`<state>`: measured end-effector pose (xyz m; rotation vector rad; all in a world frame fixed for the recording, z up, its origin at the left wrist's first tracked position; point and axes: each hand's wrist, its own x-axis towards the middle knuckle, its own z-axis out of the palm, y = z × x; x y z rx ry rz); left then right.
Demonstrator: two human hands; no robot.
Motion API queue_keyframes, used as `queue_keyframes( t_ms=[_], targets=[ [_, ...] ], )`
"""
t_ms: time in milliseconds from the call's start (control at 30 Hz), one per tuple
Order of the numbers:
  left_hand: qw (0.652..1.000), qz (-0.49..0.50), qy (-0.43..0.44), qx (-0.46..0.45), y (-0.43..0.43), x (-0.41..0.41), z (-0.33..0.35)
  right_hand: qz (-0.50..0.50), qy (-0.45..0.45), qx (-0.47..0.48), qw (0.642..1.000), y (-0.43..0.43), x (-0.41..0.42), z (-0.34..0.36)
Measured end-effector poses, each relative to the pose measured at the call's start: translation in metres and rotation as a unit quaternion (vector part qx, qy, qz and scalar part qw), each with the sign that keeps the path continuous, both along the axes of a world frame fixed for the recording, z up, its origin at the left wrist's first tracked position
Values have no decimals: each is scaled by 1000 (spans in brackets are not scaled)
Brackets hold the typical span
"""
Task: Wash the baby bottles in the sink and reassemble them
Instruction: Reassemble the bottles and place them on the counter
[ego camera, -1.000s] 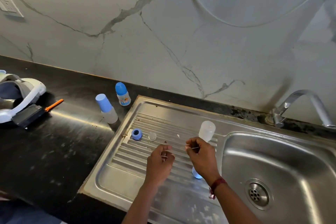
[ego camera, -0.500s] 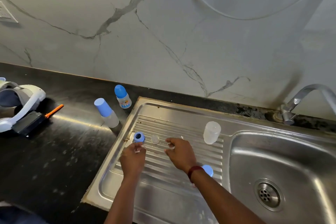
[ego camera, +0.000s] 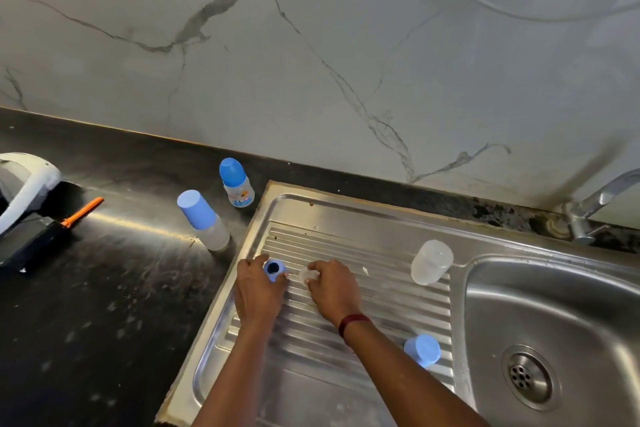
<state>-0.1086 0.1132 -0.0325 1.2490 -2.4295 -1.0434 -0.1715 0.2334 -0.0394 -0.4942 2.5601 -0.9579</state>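
Note:
On the ribbed steel drainboard [ego camera: 381, 305], my left hand [ego camera: 258, 291] grips a blue screw ring [ego camera: 273, 269] between thumb and fingers. Beside it, my right hand [ego camera: 332, 291] pinches a small clear teat [ego camera: 308, 274]. A clear bottle body [ego camera: 431, 262] stands upside down at the drainboard's right side. A blue cap [ego camera: 422, 350] lies near the basin edge, behind my right forearm. Two assembled bottles with blue caps stand on the black counter: a plain one [ego camera: 204, 220] and a smaller printed one [ego camera: 237, 183].
The sink basin [ego camera: 554, 305] with its drain [ego camera: 528, 376] lies at the right, the tap [ego camera: 595, 204] behind it. A white and grey headset [ego camera: 24, 191] and a black block with an orange tool [ego camera: 81, 211] sit on the counter at the left.
Both hands moved from the drainboard's middle to its upper left. My left hand took hold of the blue ring and my right hand took the clear teat.

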Motion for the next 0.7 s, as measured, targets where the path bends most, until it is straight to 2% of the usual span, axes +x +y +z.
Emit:
queue_keyframes(
  t_ms=[167, 233, 267, 300, 333, 400, 433, 533, 700],
  targets=[
    [999, -13, 42, -8, 5, 2, -1, -51, -7, -67, 996, 9, 6, 4],
    [997, 16, 64, 49, 11, 1, -2, -116, -55, -150, 980, 15, 10, 9],
    [989, 43, 82, 113, 14, 2, -1, -152, -100, -200, 963, 19, 12, 12],
    [970, 70, 114, 203, 18, 5, 3, -185, -147, -247, 940, 25, 14, 17],
    [935, 92, 155, 306, 24, 8, 8, -208, -194, -290, 914, 29, 16, 22],
    [841, 109, 235, 474, 40, 18, 20, -225, -244, -338, 881, 40, 18, 30],
    [805, 108, 264, 521, 47, 22, 22, -226, -249, -350, 874, 46, 18, 31],
    [734, 108, 320, 590, 68, 35, 30, -205, -254, -377, 867, 67, 21, 44],
    [681, 120, 348, 633, 99, 43, 39, -135, -214, -330, 909, 96, 21, 57]
  ],
)
